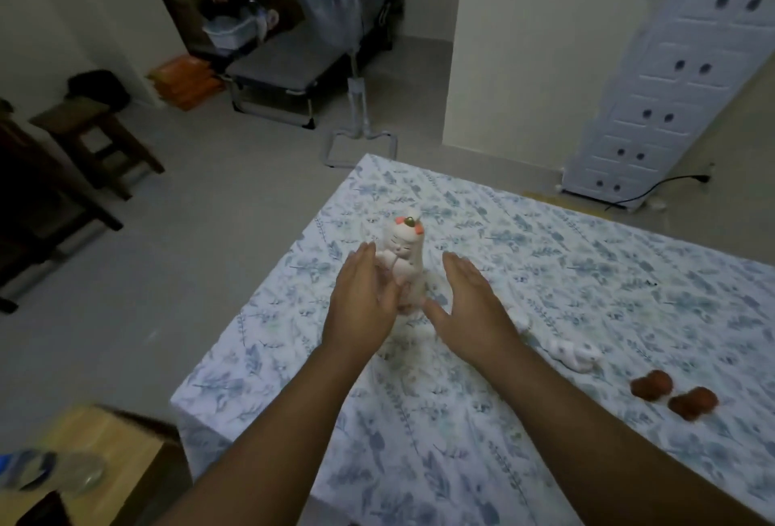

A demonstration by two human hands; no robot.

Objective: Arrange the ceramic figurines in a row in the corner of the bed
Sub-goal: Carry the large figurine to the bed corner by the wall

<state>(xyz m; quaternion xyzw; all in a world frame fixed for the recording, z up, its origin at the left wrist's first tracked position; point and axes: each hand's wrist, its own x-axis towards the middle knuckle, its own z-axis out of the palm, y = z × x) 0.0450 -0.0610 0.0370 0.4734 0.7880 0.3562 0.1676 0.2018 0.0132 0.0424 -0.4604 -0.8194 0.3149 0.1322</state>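
Observation:
A tall white ceramic cat figurine (404, 248) stands upright on the bed (587, 274) near its far corner. My left hand (365, 299) is flat against the figurine's left side, fingers straight and together, touching it without gripping. My right hand (469, 307) is open just to the figurine's right, a small gap between them. A small white figurine (574, 353) lies on its side to the right of my right forearm. Two brown figurines (652, 385) (692, 402) sit further right on the sheet. The tall figurine's base is hidden behind my hands.
The bed has a blue floral sheet; its left edge drops to grey floor (209, 253). A standing fan (356, 97) is beyond the corner. A white drawer tower (671, 85) stands far right. A wooden side table (105, 450) with a plastic bottle (46, 471) is lower left.

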